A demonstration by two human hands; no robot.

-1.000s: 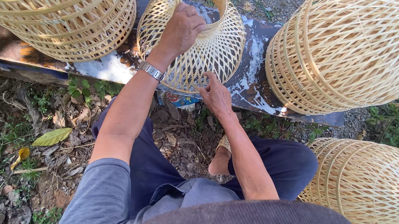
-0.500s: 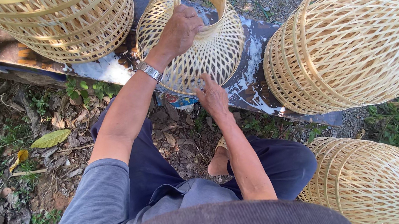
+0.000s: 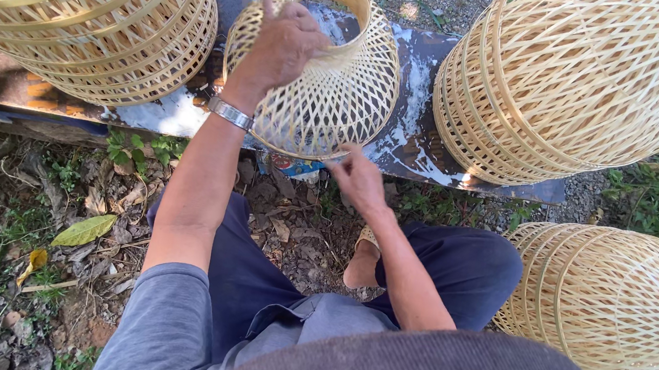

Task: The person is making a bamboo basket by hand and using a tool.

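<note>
Basket (image 3: 332,101): pale bamboo, open lattice weave, bell-shaped, with a narrow solid-banded neck at the far end and a wide open rim toward the person. It lies on the dark, paint-streaked bench (image 3: 412,136), between two stacks of like baskets, the left stack (image 3: 90,9) and the right stack (image 3: 589,83). A further basket (image 3: 619,308) stands on the ground by the right knee.

Left hand (image 3: 280,43): clenched over the basket's shoulder near the neck, a metal watch (image 3: 230,113) at the wrist.

Right hand (image 3: 359,182): at the near rim, fingertips pinching a strand there.

Change since half a second ago: the right hand has slid from the middle of the rim toward its right side; the left hand's grip is unchanged.
</note>
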